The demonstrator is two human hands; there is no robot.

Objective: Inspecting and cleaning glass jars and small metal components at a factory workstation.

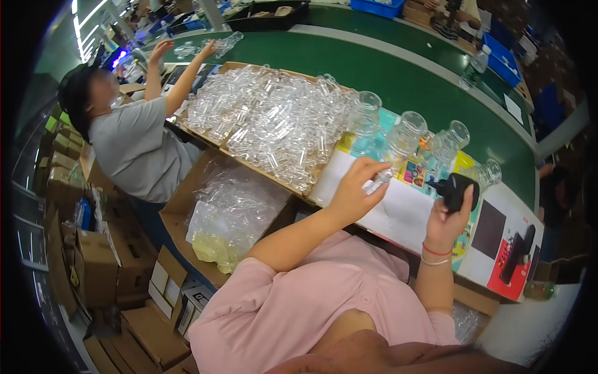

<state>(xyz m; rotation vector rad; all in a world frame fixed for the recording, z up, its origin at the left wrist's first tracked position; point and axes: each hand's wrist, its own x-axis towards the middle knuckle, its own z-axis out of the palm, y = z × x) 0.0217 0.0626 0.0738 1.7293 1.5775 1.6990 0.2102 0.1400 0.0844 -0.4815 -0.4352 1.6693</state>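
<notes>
My left hand (356, 194) is closed around a small clear glass or plastic tube piece (378, 181), held by the fingertips. In my right hand (450, 225) is a black handheld tool (461, 193) with a short narrow tip pointing left, toward the tube piece. The two are apart. Just beyond my hands, several clear flared vessels stand or lean in a row, among them one at the left (366, 113), a middle one (408, 129) and one farther right (451, 140). A large heap of similar small clear pieces (280, 121) fills shallow cardboard trays to the left.
Under my hands lie a white sheet (398, 209) and colourful printed boxes. A green conveyor belt (411, 75) runs behind, with a plastic bottle (476, 67) beyond. An open carton (180, 215) holds plastic bags. A co-worker (134, 134) reaches over the belt at left, near stacked cartons (96, 258).
</notes>
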